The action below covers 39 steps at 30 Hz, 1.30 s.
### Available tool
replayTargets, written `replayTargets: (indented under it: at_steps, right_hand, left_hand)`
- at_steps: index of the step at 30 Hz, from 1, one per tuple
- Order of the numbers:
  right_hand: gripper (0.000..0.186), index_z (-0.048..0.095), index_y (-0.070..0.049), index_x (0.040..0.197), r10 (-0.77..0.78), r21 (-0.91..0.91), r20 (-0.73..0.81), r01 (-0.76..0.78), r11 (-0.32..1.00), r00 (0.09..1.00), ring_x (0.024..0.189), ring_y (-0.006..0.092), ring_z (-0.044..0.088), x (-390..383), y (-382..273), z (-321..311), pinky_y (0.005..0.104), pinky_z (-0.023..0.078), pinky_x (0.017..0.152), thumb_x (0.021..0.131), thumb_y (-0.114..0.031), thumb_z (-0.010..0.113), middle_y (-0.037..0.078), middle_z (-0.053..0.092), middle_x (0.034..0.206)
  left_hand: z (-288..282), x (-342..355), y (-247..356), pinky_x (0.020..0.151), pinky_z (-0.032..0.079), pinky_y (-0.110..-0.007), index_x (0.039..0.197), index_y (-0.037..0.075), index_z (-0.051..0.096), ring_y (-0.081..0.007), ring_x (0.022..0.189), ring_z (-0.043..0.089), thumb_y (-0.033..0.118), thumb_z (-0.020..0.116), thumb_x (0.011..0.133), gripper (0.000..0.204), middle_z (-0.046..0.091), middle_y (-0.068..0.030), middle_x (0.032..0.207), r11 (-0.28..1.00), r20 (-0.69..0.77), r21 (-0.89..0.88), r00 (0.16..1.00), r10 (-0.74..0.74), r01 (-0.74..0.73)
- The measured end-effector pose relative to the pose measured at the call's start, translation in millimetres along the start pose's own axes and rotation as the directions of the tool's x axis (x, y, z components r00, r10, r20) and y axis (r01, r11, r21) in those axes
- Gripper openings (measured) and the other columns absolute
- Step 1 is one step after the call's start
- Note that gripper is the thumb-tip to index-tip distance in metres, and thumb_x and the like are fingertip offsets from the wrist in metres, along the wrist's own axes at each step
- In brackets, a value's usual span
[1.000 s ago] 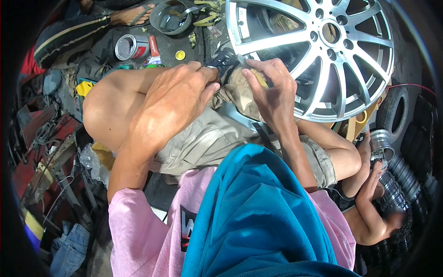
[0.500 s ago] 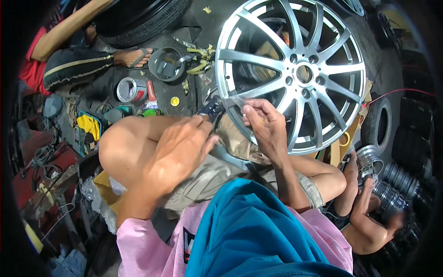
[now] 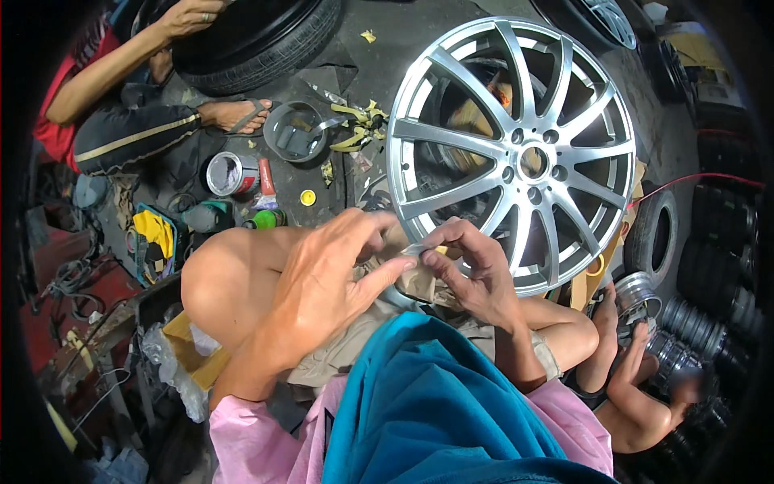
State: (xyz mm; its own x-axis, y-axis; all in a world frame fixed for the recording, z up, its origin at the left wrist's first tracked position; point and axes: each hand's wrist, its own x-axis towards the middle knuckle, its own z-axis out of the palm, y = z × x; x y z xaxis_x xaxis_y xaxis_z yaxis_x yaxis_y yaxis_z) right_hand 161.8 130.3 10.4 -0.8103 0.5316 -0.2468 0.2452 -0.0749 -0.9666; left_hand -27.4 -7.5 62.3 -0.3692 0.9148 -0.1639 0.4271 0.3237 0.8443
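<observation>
Fine pinch, two hands

Your right hand [image 3: 476, 270] pinches a small pale piece [image 3: 415, 249] at the wheel's [image 3: 521, 185] eight o'clock. Your left hand [image 3: 324, 268] curves beside it, thumb and fingers apart. Steady both wrists and pinch lightly.

The left forearm [image 3: 254, 355] passes just beside the left knee [image 3: 211, 274], and the left hand [image 3: 334, 266] is to the right of this knee, back upward, with its fingers bent and its thumb stretched out. The right hand [image 3: 476, 274] is well to the right of the same knee, thumb and index finger in a pinch (the left thumb is very near their tips). The right forearm [image 3: 518, 351] is even farther from the knee.
</observation>
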Motion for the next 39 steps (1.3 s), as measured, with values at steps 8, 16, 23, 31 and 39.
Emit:
replayTargets:
  at_steps: [8,16,23,31,39]
  right_hand:
    - [0.010,0.065,0.000,0.109,-0.223,-0.275,-0.167,0.172,0.946,0.960,0.094,0.0163,0.066,-36,8,-42,0.0304,0.053,0.084,0.100,-0.004,0.069,0.009,0.069,0.102]
    - [0.026,0.064,-0.003,0.127,-0.097,-0.243,-0.502,-0.032,0.969,0.859,0.093,0.0089,0.058,-96,10,-118,0.0256,0.049,0.083,0.110,-0.021,0.060,0.000,0.062,0.103]
    - [0.015,0.076,0.000,0.110,-0.243,-0.512,-0.171,0.125,0.850,0.955,0.084,0.0239,0.064,-56,38,-33,0.0328,0.051,0.078,0.095,-0.004,0.073,0.013,0.065,0.091]
    - [0.016,0.078,-0.007,0.108,-0.463,-0.745,0.023,0.324,0.583,0.886,0.089,0.0344,0.069,16,46,-7,0.0422,0.055,0.077,0.092,-0.007,0.075,0.011,0.068,0.095]
    - [0.017,0.076,-0.007,0.106,-0.448,-0.781,0.215,0.428,0.455,0.868,0.089,0.0329,0.068,41,39,-6,0.0439,0.055,0.078,0.089,-0.008,0.074,0.010,0.064,0.097]
  left_hand:
    - [11,1,7,0.058,0.048,-0.033,0.087,-0.002,0.072,-0.0168,0.064,0.063,0.010,0.079,0.092,0.015,0.067,-0.0110,0.075,0.999,-0.040,-0.003,0.998,0.051,-0.051]
    - [-31,16,9,0.066,0.049,-0.047,0.089,-0.002,0.071,-0.0421,0.069,0.062,0.024,0.074,0.097,0.027,0.062,-0.0228,0.075,0.877,-0.035,0.423,0.963,0.268,-0.228]
    - [-67,61,70,0.069,0.054,-0.045,0.087,-0.006,0.073,-0.0419,0.071,0.069,0.025,0.062,0.101,0.036,0.068,-0.0263,0.075,0.705,-0.015,0.663,0.936,0.351,-0.253]
    - [-111,69,-1,0.074,0.055,-0.039,0.101,0.000,0.079,-0.0260,0.078,0.071,0.042,0.066,0.100,0.044,0.076,-0.0152,0.087,0.769,0.240,0.636,0.963,-0.122,-0.061]
    - [-139,48,-36,0.066,0.052,-0.031,0.093,0.000,0.076,-0.0117,0.070,0.063,0.038,0.064,0.106,0.041,0.070,-0.0028,0.075,0.853,0.177,0.515,0.964,-0.197,0.080]
